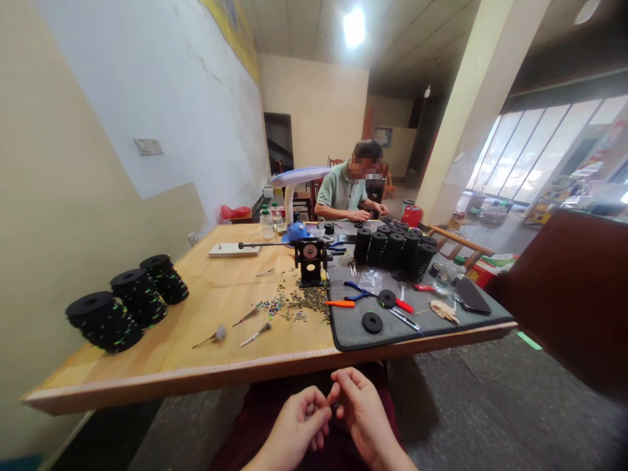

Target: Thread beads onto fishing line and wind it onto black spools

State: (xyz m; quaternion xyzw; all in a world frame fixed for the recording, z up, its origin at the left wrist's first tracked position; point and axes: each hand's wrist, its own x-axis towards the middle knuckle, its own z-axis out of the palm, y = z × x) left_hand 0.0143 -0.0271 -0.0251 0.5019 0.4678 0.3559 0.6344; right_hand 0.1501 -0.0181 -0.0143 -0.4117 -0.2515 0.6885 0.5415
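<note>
Left hand [305, 420], right hand [363, 413] at desk's [294, 341] six o'clock; fingertips pinched, contents unclear. Likely fine handling; next calls for steadiness.

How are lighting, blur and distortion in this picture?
Head view: white ceiling light blown out; bright barred windows glaring; dark brown panel softly blurred; yellow-brown wooden table looks stretched at left; any item between bare left hand and bare right hand too small to identify.

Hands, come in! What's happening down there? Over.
Left hand, right hand: curled, close together. Anything pinched: too small to tell. Table edge ahead, small loose pieces beyond.
</note>
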